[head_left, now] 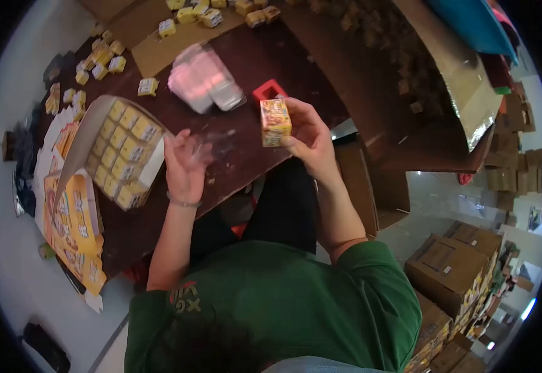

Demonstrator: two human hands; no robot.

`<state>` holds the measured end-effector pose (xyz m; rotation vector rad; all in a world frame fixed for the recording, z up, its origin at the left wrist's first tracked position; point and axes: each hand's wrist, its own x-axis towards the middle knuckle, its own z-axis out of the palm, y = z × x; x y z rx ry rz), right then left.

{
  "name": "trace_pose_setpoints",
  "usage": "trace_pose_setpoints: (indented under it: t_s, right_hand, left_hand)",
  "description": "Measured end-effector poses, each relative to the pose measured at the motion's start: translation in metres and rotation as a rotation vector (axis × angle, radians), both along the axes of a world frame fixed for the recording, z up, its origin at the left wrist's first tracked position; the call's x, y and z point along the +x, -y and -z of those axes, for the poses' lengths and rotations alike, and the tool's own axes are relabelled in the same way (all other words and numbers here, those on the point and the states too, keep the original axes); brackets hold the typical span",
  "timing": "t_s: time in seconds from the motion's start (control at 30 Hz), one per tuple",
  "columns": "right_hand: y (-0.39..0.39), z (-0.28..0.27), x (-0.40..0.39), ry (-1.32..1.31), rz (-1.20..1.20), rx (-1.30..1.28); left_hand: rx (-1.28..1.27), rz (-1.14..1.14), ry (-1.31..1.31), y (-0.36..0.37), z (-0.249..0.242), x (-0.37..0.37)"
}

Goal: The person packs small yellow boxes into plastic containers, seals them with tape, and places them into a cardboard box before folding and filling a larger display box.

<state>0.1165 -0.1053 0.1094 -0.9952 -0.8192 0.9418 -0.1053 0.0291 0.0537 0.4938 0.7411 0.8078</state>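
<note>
My right hand [311,140] holds a small yellow and brown printed box [275,123] upright between thumb and fingers, beside a red open frame-like piece [269,91]. My left hand [186,166] is raised with its fingers apart, next to a blurred piece of clear film [220,144]. Left of it, an open display carton [154,163] holds rows of small yellow boxes [117,145]. A stack of clear, pinkish plastic wraps [204,78] lies on the dark table [233,177] beyond my hands.
Loose yellow boxes [100,61] lie at the back left. Flat printed cartons [75,227] line the left table edge. A large open cardboard box [432,165] stands at the right, with stacked cartons [451,270] on the floor.
</note>
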Motion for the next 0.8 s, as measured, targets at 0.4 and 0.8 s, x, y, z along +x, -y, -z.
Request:
trace_pose_setpoints:
  t_s: [0.4,0.8]
  right_hand:
    - [-0.014,0.004,-0.094,0.117,0.064,-0.069]
    - [0.002,0.015,-0.11,0.346,0.001,-0.082]
  left_hand:
    - [0.368,-0.128,-0.024,0.041,-0.013,-0.034]
    - [0.412,-0.129,0.042,0.045,-0.026,-0.058]
